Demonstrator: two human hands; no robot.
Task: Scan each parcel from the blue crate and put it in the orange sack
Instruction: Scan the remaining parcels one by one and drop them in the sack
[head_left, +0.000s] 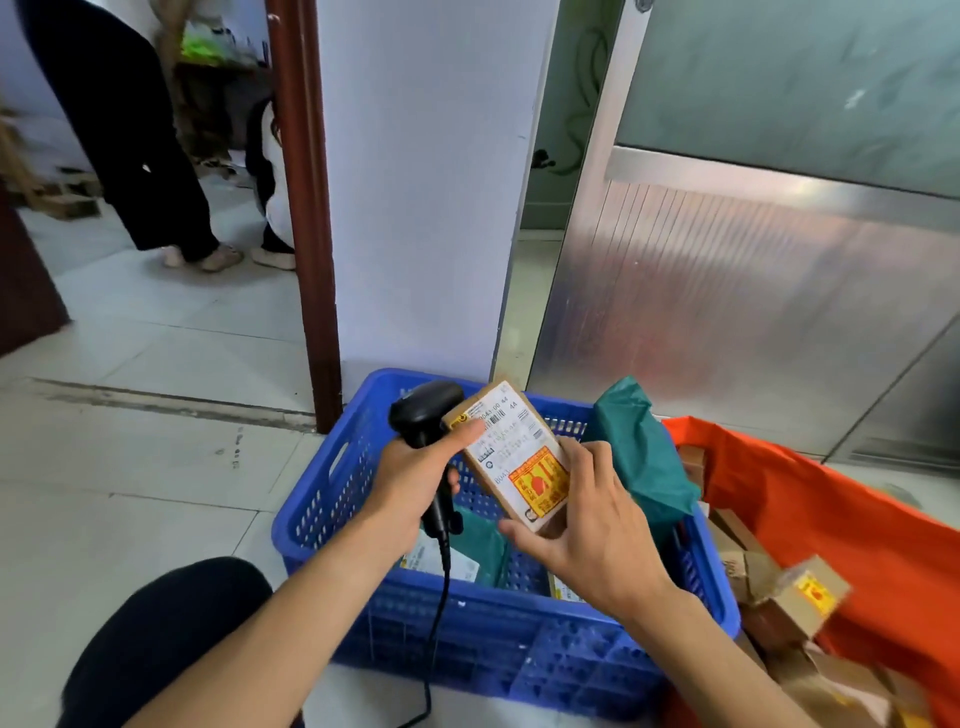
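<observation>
My left hand (413, 475) grips a black corded barcode scanner (422, 415) over the blue crate (467, 634); its thumb rests on a corner of the parcel. My right hand (592, 530) holds a small brown cardboard parcel (511, 457) with a white label and a yellow-red sticker, tilted up right beside the scanner head. A green plastic-wrapped parcel (641, 452) leans on the crate's right side. More parcels lie in the crate bottom, partly hidden by my arms. The orange sack (841, 525) stands open to the right, holding several brown boxes (795, 597).
A white pillar (426, 182) and a brown door frame (306, 208) rise just behind the crate. A metal door (753, 286) stands at the right. Two people (171, 182) are in the doorway at far left. My dark-clothed knee (166, 639) is at bottom left.
</observation>
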